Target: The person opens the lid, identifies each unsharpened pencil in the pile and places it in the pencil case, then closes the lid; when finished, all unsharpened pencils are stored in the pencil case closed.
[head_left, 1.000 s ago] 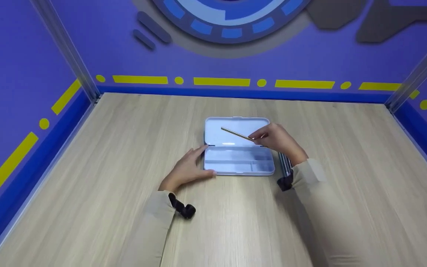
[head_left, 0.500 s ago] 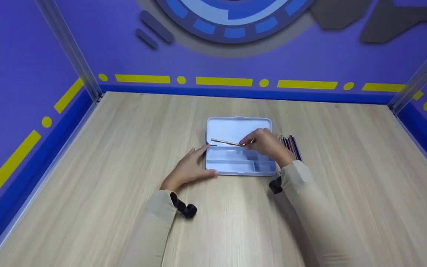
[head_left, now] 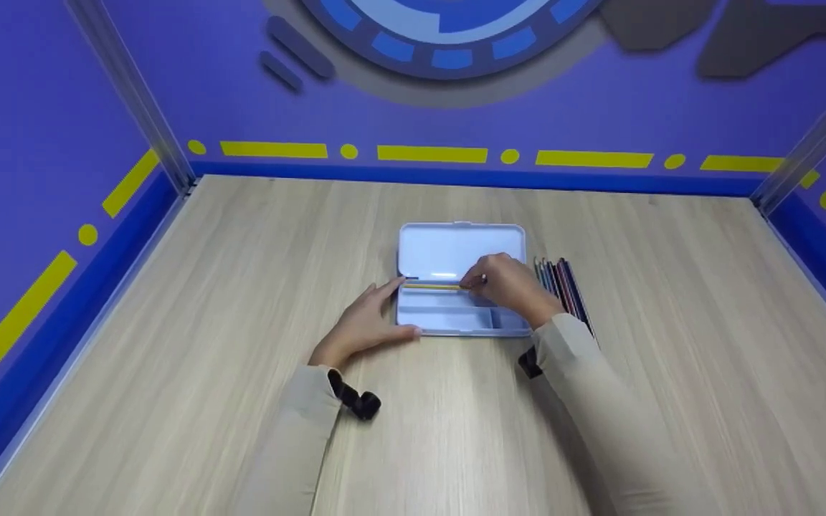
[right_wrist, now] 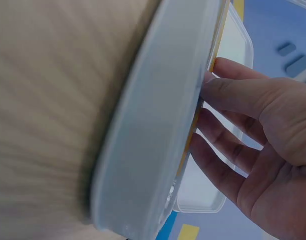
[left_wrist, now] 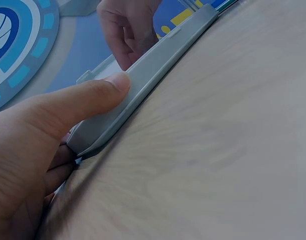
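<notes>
A white pencil case [head_left: 431, 247] lies on the table with its lid folded back, showing compartments in its base. My left hand [head_left: 364, 326] holds its left end; in the left wrist view the thumb [left_wrist: 100, 95] lies on the front wall and the fingers are at the end, partly hidden. With thumb and fingertips, my right hand [head_left: 517, 288] pinches a yellow pencil [head_left: 429, 287], which lies level along the rear compartment near the hinge. In the right wrist view the pencil [right_wrist: 185, 156] runs along the case's rim. The pencil's right part is hidden behind the hand.
Several dark and coloured pencils [head_left: 563, 283] lie side by side just right of the case, partly covered by the right forearm. Blue panels [head_left: 449, 122] wall in the wooden table [head_left: 255, 251] at the back and sides.
The right hand has moved left and down, bringing the pencil from above the lid to the rear compartment and turning it level. The left hand has stayed on the case.
</notes>
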The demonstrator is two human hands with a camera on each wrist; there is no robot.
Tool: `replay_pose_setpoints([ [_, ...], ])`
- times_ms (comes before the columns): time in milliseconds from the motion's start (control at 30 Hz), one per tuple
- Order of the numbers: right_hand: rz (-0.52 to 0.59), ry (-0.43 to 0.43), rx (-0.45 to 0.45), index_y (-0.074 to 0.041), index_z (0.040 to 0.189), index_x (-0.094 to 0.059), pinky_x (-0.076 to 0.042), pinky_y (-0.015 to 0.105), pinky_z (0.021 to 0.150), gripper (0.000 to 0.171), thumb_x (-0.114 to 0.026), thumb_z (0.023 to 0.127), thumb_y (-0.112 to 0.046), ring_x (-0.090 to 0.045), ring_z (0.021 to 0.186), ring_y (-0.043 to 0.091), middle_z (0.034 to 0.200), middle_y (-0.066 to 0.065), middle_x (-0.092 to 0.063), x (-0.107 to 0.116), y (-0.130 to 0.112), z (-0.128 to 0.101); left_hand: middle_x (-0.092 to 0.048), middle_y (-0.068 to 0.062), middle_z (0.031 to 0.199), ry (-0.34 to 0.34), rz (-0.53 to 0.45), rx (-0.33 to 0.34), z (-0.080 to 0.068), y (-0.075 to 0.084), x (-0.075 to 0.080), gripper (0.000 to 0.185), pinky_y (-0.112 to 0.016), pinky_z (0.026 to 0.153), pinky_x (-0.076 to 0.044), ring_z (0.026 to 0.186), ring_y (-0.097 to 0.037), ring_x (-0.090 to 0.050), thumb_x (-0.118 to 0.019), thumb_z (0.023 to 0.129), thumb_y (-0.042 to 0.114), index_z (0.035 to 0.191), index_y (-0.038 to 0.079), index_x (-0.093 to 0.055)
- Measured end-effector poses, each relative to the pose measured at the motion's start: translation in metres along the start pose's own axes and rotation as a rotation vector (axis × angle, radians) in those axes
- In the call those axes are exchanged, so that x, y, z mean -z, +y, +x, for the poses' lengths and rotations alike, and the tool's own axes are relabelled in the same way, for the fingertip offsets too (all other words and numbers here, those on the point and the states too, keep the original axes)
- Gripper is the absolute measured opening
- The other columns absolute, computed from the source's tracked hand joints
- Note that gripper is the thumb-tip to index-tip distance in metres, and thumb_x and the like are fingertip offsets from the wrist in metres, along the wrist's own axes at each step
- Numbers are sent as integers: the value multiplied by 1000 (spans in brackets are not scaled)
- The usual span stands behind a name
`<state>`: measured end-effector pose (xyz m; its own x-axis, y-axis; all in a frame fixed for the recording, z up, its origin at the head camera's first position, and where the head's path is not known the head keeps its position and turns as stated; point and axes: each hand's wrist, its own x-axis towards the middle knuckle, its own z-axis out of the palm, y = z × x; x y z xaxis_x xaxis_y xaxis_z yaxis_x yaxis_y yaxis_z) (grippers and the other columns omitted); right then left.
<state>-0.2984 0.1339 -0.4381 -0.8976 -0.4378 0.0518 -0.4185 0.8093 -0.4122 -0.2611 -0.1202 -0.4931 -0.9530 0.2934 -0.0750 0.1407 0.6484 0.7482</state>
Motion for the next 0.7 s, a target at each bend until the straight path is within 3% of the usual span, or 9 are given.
replay_pose_setpoints([
  [333, -21, 43, 32, -9, 93, -78, -57, 38, 83, 22, -70, 79, 6, -70, 93, 23, 97, 7, -75, -2, 1, 0, -32, -2, 157, -3, 5, 5, 1, 0, 0, 101, -55, 118, -19, 148, -37, -14, -81, 66, 57, 150, 28, -33],
  [700, 57, -21, -28, -6, 99, -76, -56, 37, 84, 21, -67, 83, 3, -68, 94, 24, 99, 10, -74, 8, 2, -4, -32, -3, 156, -4, -4, 2, 2, -2, -1, 102, -56, 117, -18, 148, -37, -13, -80, 65, 60, 150, 30, -33],
])
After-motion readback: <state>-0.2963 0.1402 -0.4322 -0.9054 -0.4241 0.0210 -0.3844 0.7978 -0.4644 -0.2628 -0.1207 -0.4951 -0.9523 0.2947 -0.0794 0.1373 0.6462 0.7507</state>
